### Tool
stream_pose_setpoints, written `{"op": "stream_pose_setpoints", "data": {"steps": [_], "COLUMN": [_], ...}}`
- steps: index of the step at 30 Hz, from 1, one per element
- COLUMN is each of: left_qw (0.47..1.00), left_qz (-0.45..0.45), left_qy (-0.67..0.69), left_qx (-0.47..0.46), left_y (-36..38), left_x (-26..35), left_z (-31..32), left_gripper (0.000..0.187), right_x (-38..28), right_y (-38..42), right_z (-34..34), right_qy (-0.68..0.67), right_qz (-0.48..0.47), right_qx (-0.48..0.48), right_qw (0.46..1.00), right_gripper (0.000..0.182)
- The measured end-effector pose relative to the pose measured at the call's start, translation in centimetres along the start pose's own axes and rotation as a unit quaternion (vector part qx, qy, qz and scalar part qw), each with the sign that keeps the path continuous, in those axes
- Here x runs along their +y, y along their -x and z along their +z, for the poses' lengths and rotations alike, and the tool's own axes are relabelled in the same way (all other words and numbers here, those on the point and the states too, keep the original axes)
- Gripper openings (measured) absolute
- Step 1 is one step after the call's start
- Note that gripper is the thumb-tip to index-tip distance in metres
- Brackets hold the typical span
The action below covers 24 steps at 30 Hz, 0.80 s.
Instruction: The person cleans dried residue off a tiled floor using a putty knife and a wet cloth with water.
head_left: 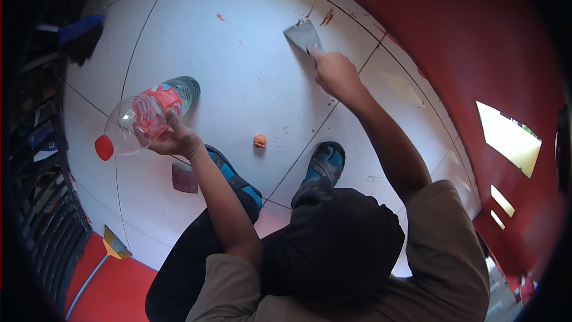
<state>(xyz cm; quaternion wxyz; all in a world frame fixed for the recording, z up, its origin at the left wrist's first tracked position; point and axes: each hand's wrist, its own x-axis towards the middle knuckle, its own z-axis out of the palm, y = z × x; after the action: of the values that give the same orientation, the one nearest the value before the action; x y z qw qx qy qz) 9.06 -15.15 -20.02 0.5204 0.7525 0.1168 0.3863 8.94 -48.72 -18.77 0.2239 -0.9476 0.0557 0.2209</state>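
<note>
Scraper (pixel 302 36): blade flat on the white tiled floor (pixel 250 77), beside brown stains near the red wall (pixel 453 36); my right hand (pixel 335 73) closed its grip on the handle. Bottle (pixel 149 116): clear plastic, red label and cap, tilted, well left of the scraper; my left hand (pixel 173 139) wrapped around its middle. Orange lump (pixel 260 141): on the floor below the scraper, between my sandals (pixel 325 164).
</note>
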Motion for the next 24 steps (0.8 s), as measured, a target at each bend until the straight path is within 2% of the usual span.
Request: {"op": "stream_pose_setpoints", "data": {"steps": [1,3,4,5,7,8,9,10,12,13,14,16,18,20,21,22,24], "left_qw": [1.000,0.997,0.990,0.973,0.936,0.934,0.943,0.931,0.801,0.728,0.645,0.526,0.478,0.477,0.489,0.451,0.518], "left_qz": [0.019,0.028,-0.026,-0.110,-0.330,-0.357,-0.322,-0.326,-0.511,-0.595,-0.670,-0.745,-0.743,-0.733,-0.727,-0.776,-0.758], "left_qy": [-0.015,-0.058,-0.097,-0.091,-0.011,0.004,0.027,0.026,0.083,0.099,0.114,0.162,0.171,0.284,0.323,0.279,0.264], "left_qx": [-0.013,0.042,0.102,0.181,0.124,0.017,-0.075,-0.161,-0.301,-0.326,-0.349,-0.377,-0.436,-0.392,-0.359,-0.341,-0.296], "left_y": [1.0,3.8,5.8,8.3,12.4,14.4,16.5,17.5,16.1,15.4,14.8,14.0,12.4,12.9,14.4,14.7,16.2], "left_x": [-0.3,-1.8,-2.2,-4.4,-1.4,0.5,1.1,2.3,6.5,7.1,7.3,7.1,7.7,5.9,3.1,2.6,2.8], "left_z": [-0.3,-2.0,-2.5,-3.4,-1.6,-0.3,0.9,2.0,5.7,7.6,9.7,14.4,18.1,20.6,22.5,23.4,23.6], "left_gripper": [0.085,0.080,0.071,0.052,0.044,0.037,0.035,0.035,0.037,0.044,0.055,0.075,0.081,0.078,0.068,0.054,0.046], "right_x": [-0.1,-1.1,-1.4,-1.3,-1.9,-3.1,-3.5,-2.8,-1.1,-0.9,-1.2,-1.4,-1.6,-2.5,-1.7,-2.0,-1.3], "right_y": [0.3,0.1,0.3,0.7,-0.3,-1.9,-2.8,-2.2,-0.6,0.6,-0.1,-1.4,-3.3,-2.6,-1.6,-0.3,-0.4], "right_z": [-0.9,-1.6,-1.2,-1.0,-1.6,-3.2,-4.1,-3.5,-1.9,-2.0,-2.6,-3.3,-3.3,-4.0,-2.3,-2.2,-2.2], "right_qy": [0.013,0.036,0.038,0.043,0.050,0.052,0.055,0.050,0.041,0.088,0.080,0.053,0.037,0.025,0.014,0.038,0.011], "right_qz": [0.015,0.030,0.035,0.039,0.056,0.071,0.087,0.091,0.089,0.072,0.072,0.088,0.093,0.069,0.074,0.088,0.079], "right_qx": [-0.022,-0.073,-0.070,-0.062,-0.076,-0.095,-0.113,-0.098,-0.068,-0.091,-0.089,-0.089,-0.081,-0.103,-0.060,-0.051,-0.069], "right_qw": [1.000,0.996,0.996,0.996,0.994,0.992,0.988,0.990,0.993,0.989,0.990,0.991,0.992,0.992,0.995,0.994,0.994], "right_gripper": [0.042,0.033,0.031,0.029,0.029,0.031,0.033,0.032,0.032,0.030,0.029,0.028,0.025,0.026,0.027,0.028,0.032]}}
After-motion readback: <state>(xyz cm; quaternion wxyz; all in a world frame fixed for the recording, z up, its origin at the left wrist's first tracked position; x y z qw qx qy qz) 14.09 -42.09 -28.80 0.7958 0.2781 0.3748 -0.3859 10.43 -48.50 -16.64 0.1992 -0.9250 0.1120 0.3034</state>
